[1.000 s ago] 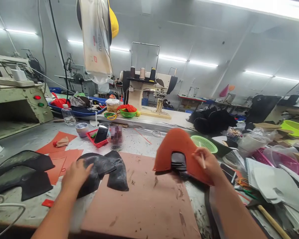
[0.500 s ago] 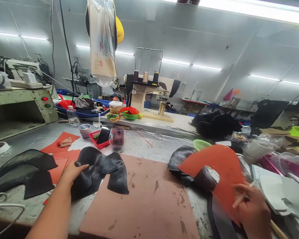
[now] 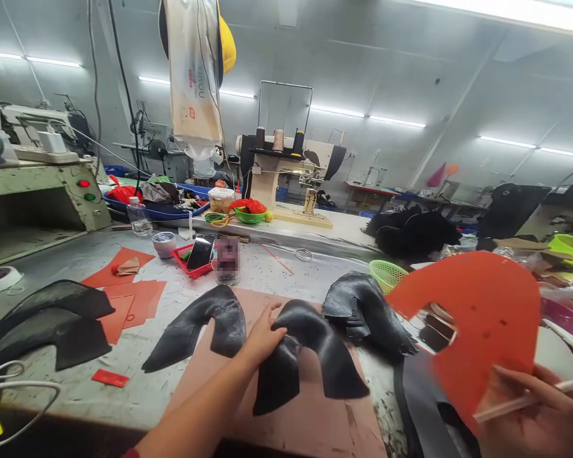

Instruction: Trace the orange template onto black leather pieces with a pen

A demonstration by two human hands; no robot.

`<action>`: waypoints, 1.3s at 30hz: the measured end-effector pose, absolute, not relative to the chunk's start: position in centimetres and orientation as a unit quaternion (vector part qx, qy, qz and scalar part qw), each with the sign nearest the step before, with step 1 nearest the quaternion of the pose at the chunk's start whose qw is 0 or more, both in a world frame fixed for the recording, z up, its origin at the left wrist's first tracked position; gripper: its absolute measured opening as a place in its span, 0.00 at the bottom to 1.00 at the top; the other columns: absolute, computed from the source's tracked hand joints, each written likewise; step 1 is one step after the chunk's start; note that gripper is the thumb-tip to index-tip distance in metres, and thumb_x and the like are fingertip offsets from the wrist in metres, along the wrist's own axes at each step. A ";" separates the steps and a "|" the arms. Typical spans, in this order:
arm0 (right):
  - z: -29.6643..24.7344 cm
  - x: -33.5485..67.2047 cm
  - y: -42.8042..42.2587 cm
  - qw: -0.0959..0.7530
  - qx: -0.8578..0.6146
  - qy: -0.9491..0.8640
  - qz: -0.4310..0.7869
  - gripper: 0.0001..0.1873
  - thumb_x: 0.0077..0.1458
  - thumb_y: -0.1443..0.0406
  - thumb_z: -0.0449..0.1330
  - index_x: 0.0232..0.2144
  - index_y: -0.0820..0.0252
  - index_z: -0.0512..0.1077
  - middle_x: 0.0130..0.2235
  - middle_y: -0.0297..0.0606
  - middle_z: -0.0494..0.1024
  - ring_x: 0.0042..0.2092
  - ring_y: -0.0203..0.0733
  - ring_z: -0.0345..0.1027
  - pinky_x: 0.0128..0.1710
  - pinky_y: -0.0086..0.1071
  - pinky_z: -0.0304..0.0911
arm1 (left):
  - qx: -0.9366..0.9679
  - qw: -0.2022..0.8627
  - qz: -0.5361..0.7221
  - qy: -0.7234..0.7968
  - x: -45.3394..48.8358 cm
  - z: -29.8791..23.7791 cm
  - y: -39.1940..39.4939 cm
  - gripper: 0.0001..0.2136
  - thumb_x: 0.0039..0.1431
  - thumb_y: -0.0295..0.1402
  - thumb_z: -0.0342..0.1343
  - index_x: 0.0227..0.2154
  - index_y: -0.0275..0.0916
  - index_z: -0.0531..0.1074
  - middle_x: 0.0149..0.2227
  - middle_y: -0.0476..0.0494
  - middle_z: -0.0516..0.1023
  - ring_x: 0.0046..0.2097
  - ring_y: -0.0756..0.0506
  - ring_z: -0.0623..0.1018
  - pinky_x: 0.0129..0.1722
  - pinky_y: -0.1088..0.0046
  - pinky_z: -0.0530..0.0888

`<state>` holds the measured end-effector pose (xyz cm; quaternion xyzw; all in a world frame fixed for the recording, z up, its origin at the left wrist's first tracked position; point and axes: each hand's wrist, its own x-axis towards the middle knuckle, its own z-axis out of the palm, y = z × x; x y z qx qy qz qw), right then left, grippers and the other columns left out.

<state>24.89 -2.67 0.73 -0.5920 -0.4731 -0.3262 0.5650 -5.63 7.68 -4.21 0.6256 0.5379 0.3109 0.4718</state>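
Note:
My left hand (image 3: 261,336) grips the edge of a black U-shaped leather piece (image 3: 310,359) lying on the brown cutting mat (image 3: 310,420). A second black leather piece (image 3: 200,327) lies just to its left, and a small stack of the same pieces (image 3: 363,312) sits to its right. My right hand (image 3: 537,413), low at the right edge, holds up an orange U-shaped template (image 3: 477,318) together with a thin white pen (image 3: 535,397) pinched between its fingers.
Black mesh pieces (image 3: 42,327) and orange sheets (image 3: 128,299) lie at the left. A red tray with a phone (image 3: 198,254), a jar (image 3: 226,261) and a green basket (image 3: 386,275) stand behind the mat. A sewing machine (image 3: 286,178) sits on the bench beyond. Clutter fills the right side.
My left hand dragged one black leather piece from the left pile to the middle of the mat. My right hand lifted the orange template off the stack and swung it right.

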 end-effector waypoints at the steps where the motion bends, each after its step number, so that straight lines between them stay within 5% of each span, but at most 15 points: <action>1: 0.7 24.0 -2.3 0.604 -0.590 -0.458 -0.277 0.10 0.50 0.57 0.57 0.24 0.56 0.63 0.31 0.42 0.67 0.35 0.48 0.65 0.39 0.45 0.62 | 0.657 0.412 0.271 0.570 -5.5 -5.3 7.8 0.26 0.51 0.25 0.48 0.55 0.38 0.53 0.38 0.42 0.77 0.36 0.44 0.78 0.36 0.69 0.72; 5: -0.2 20.4 0.0 0.649 -0.578 -0.488 -0.078 0.13 0.51 0.53 0.55 0.28 0.56 0.63 0.34 0.42 0.69 0.38 0.48 0.67 0.40 0.42 0.65 | 0.727 0.253 0.195 0.608 -6.8 -6.8 7.4 0.30 0.50 0.24 0.50 0.58 0.36 0.51 0.49 0.32 0.70 0.49 0.36 0.72 0.45 0.58 0.69; 11: -6.5 15.1 4.0 0.441 -0.550 -0.702 0.098 0.10 0.55 0.62 0.49 0.29 0.57 0.68 0.31 0.39 0.73 0.32 0.44 0.70 0.30 0.35 0.65 | 0.786 0.007 0.186 0.590 -10.2 -5.1 7.5 0.18 0.58 0.26 0.44 0.50 0.40 0.65 0.45 0.39 0.73 0.46 0.41 0.72 0.46 0.62 0.69; 15: -10.1 13.5 4.5 0.308 -0.579 -0.754 0.008 0.09 0.53 0.71 0.50 0.28 0.56 0.70 0.31 0.39 0.74 0.31 0.43 0.70 0.29 0.33 0.62 | 0.864 0.075 0.136 0.479 -11.6 -5.6 6.5 0.15 0.57 0.33 0.50 0.47 0.44 0.70 0.50 0.41 0.72 0.50 0.40 0.72 0.49 0.61 0.68; 18: -10.4 14.0 3.6 0.271 -0.592 -0.758 -0.034 0.07 0.51 0.72 0.55 0.30 0.57 0.71 0.35 0.41 0.75 0.37 0.48 0.69 0.35 0.37 0.63 | 0.899 0.128 0.055 0.416 -12.0 -6.5 5.1 0.22 0.50 0.42 0.59 0.50 0.48 0.69 0.56 0.40 0.66 0.56 0.35 0.66 0.53 0.55 0.63; 22: -9.6 15.7 1.1 0.242 -0.579 -0.778 0.043 0.06 0.46 0.71 0.62 0.29 0.57 0.70 0.39 0.41 0.76 0.42 0.49 0.69 0.40 0.40 0.65 | 0.897 0.142 0.017 0.418 -12.0 -7.3 4.5 0.24 0.55 0.42 0.55 0.55 0.48 0.64 0.61 0.39 0.59 0.61 0.35 0.59 0.57 0.51 0.57; 26: -10.1 16.7 -1.6 0.261 -0.573 -0.772 0.082 0.06 0.46 0.68 0.63 0.30 0.56 0.72 0.47 0.42 0.74 0.47 0.50 0.68 0.45 0.43 0.65 | 0.902 0.137 0.029 0.408 -11.9 -7.9 5.1 0.21 0.57 0.42 0.52 0.54 0.52 0.64 0.61 0.43 0.59 0.61 0.37 0.58 0.58 0.53 0.55; 39: -10.6 16.4 -3.4 0.335 -0.567 -0.749 0.066 0.07 0.56 0.63 0.55 0.31 0.56 0.72 0.40 0.43 0.76 0.45 0.48 0.68 0.44 0.44 0.65 | 0.909 0.115 0.049 0.398 -11.8 -8.3 5.0 0.19 0.57 0.44 0.51 0.52 0.50 0.67 0.60 0.43 0.62 0.60 0.38 0.61 0.58 0.56 0.56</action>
